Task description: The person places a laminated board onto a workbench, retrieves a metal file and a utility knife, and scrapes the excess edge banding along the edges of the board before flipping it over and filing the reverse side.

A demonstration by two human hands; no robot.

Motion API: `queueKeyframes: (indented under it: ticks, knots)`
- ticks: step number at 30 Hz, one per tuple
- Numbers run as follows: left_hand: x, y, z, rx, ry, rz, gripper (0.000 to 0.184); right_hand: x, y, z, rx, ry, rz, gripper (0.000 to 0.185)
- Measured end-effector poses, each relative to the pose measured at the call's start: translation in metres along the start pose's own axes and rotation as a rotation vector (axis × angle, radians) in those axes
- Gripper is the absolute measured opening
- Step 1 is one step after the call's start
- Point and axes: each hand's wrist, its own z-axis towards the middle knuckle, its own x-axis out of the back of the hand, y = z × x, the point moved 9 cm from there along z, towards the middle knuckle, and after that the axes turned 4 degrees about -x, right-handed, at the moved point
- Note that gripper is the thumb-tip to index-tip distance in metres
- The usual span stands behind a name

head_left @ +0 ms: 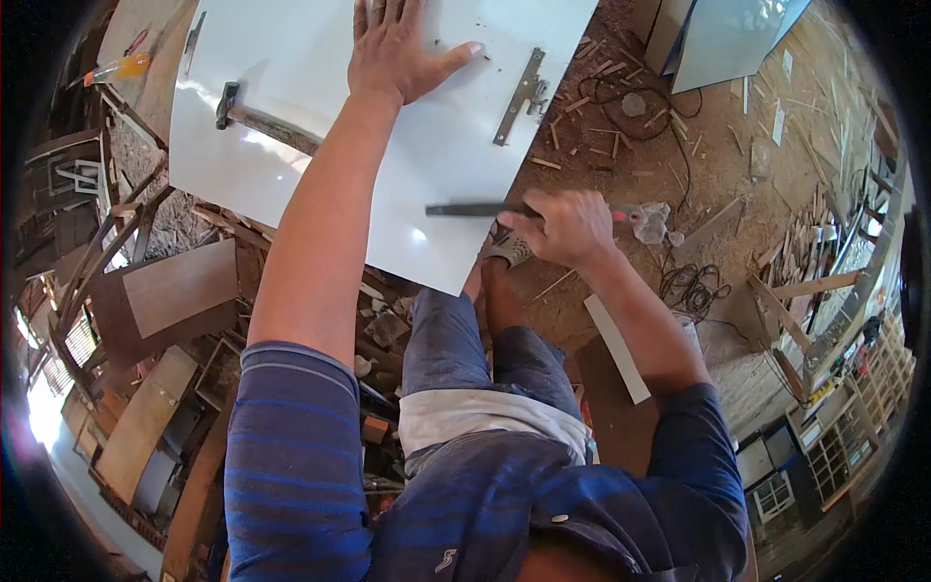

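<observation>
My left hand (393, 53) lies flat on a white panel (417, 155), thumb spread out and fingertips partly cut off by the top of the view. My right hand (572, 225) is wrapped round a dark flat file (470, 209), slightly blurred. The file reaches leftward over the panel's near right edge; whether it touches the panel I cannot tell. A hammer (262, 126) rests on the panel, its handle running behind my left forearm. Beyond the file, a narrow metal strip (519, 97) with small pieces of hardware beside it lies on the panel.
An orange-handled tool (121, 68) lies at the upper left. Wood offcuts, shavings and a coiled cable (693, 288) litter the floor on the right. Boards (732, 44) stand at the upper right. Wooden panels (184, 286) and scraps crowd the lower left.
</observation>
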Motion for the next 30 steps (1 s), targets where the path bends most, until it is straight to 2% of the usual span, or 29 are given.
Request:
queueKeyframes:
  ticks: [2, 8, 11, 15, 18, 24, 27, 30]
  knots:
    - [0.001, 0.000, 0.001, 0.013, -0.026, 0.013, 0.125, 0.004, -0.002, 0.017, -0.017, -0.037, -0.005, 0.058]
    - [-0.007, -0.003, 0.002, 0.060, -0.109, 0.054, 0.123, 0.009, 0.028, -0.022, -0.036, -0.153, -0.025, 0.060]
    - [-0.018, -0.013, 0.001, -0.155, 0.291, 0.047, 0.121, 0.017, 0.009, 0.024, -0.012, -0.028, 0.016, 0.058]
    - [-0.015, -0.009, 0.000, -0.169, 0.292, 0.003, 0.120, 0.029, 0.010, 0.026, 0.060, 0.005, -0.003, 0.058]
    - [-0.015, -0.013, -0.002, -0.172, 0.310, -0.008, 0.118, 0.031, 0.036, -0.006, -0.069, -0.190, -0.049, 0.060]
    - [-0.009, -0.010, 0.000, -0.160, 0.287, -0.012, 0.118, 0.033, 0.020, 0.048, 0.032, 0.075, 0.016, 0.061]
    - [-0.012, -0.009, 0.000, -0.152, 0.283, -0.047, 0.118, 0.040, 0.025, 0.029, 0.035, 0.029, 0.003, 0.062]
    - [-0.011, -0.013, -0.001, -0.141, 0.291, -0.046, 0.118, 0.035, 0.050, 0.006, -0.076, -0.101, 0.016, 0.062]
